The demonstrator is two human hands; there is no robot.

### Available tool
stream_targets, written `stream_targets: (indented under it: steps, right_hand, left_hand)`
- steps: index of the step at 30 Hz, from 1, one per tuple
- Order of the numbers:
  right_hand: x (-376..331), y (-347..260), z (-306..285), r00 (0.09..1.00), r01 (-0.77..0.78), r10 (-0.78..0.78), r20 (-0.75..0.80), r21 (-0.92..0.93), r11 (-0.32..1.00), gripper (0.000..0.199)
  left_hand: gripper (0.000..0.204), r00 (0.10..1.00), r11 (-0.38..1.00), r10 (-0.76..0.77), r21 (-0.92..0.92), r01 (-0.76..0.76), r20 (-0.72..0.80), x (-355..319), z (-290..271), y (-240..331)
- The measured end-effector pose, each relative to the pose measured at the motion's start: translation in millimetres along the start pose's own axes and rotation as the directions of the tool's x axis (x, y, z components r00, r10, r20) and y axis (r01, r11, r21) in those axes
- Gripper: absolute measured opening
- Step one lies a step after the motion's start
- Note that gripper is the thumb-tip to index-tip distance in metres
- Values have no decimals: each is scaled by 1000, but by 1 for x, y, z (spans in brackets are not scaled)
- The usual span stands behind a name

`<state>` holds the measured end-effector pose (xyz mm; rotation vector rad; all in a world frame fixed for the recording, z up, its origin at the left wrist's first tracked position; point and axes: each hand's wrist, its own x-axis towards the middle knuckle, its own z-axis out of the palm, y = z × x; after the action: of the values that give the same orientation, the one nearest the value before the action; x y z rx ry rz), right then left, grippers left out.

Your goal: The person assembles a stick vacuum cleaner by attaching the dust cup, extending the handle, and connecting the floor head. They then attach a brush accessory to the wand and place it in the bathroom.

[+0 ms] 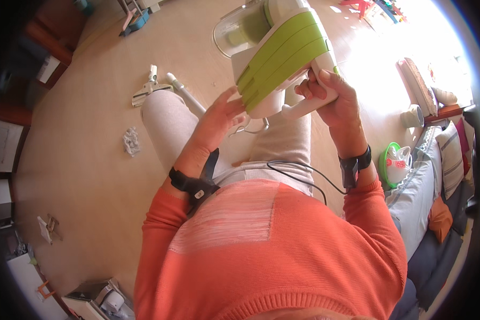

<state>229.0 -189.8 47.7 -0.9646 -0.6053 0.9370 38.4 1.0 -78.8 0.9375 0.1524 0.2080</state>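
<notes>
Pale floor (90,144) below, green-and-white handheld vacuum cleaner (285,58) held above it

Strong light washes out the far right of the room, where a sofa with a light blue cover (415,186) carries a striped cushion (451,160). Beside it stands a green basin (383,166) with a white bag (398,164) inside.

The vacuum cleaner is up in front of the person, beyond the knees, tilted, its clear dust cup (239,36) toward the upper left. The right hand (338,101) has its fingers curled through and closed around the white handle (304,105). The left hand (218,117) is at the cleaner's lower left end, fingers parted and loosely bent; whether they touch the casing, I cannot tell.

Near the left knee, a floor nozzle (150,92) and a white tube (186,97) lie on the floor. A crumpled plastic bag (131,141) lies nearer the person, to the left.
</notes>
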Motion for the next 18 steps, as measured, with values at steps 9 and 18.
stream_targets:
  steps: [9,18]
  right_hand:
    - [-13,-72,-42,950,224,-234,-204,-72,972,22]
    - [-19,-124,-69,830,444,-462,-314,-130,886,22]
  left_hand:
    - [49,941,706,-218,708,-31,259,27,20,-32]
    - [48,944,619,-303,780,90,132,34,-33,-6]
